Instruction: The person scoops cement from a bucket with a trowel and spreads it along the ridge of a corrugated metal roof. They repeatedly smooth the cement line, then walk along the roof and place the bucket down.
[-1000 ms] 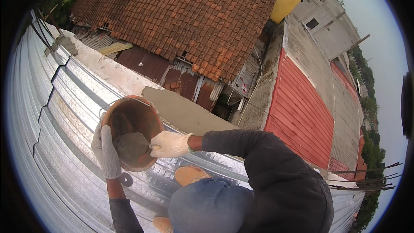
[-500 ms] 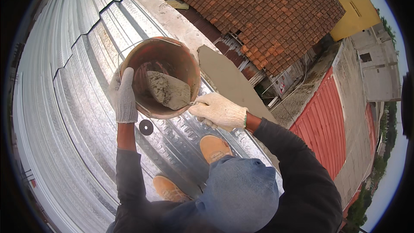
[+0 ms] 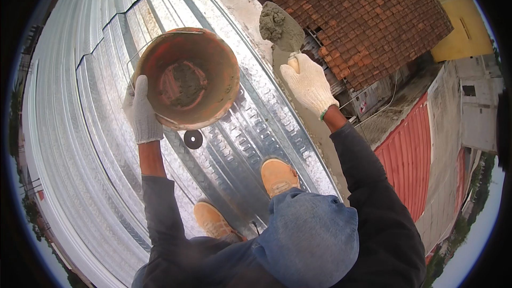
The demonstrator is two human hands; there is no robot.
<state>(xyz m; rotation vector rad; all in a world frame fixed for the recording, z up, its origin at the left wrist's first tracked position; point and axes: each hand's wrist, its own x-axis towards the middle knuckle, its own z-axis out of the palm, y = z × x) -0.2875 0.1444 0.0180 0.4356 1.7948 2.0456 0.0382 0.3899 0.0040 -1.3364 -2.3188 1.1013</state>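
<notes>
In a white knit glove, my left hand grips the near left rim of a reddish-brown bucket, thumb over the edge. The bucket is tilted so its inside faces up to me, with a little grey mortar at the bottom. My gloved right hand is closed round the handle of a trowel. A lump of wet mortar lies on the trowel's blade. The blade is over the wall top, just beyond a smooth strip of grey mortar.
I stand in tan boots on ribbed metal roofing. A black disc with a central hole lies below the bucket. Past the wall is a drop toward a tiled roof and a red metal roof.
My right hand has lifted the loaded trowel out of the bucket and carried it up and right, over the wall top. The left hand still holds the bucket, slightly shifted.
</notes>
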